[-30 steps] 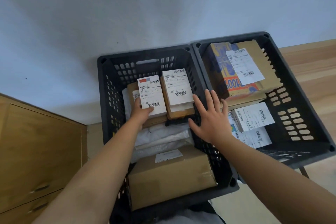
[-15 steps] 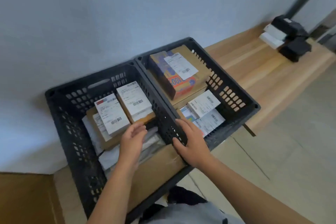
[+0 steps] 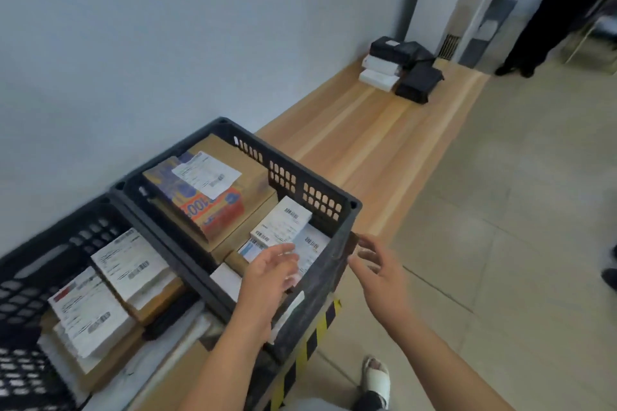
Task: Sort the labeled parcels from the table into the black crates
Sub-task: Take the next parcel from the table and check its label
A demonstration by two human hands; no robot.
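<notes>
Both hands are hanging empty w/ fingers loosely spread: left hand [image 3: 272, 272] is hovering over the near corner of the right crate [image 3: 337, 272], centre of frame, and right hand [image 3: 375, 264] is floating just outside that crate's near wall. Neither is gripping anything. The left crate [image 3: 30, 264], lower left, and the right one are both sitting packed w/ labeled parcels, e.g. the white boxes [image 3: 283, 227] just above the left hand. More parcels [image 3: 399, 68], black and white, are waiting at the far end of the table [image 3: 377, 140], upper right of frame. Judging from this, the person is between placements; next move probably calls for walking over to that far pile and grabbing one.
</notes>
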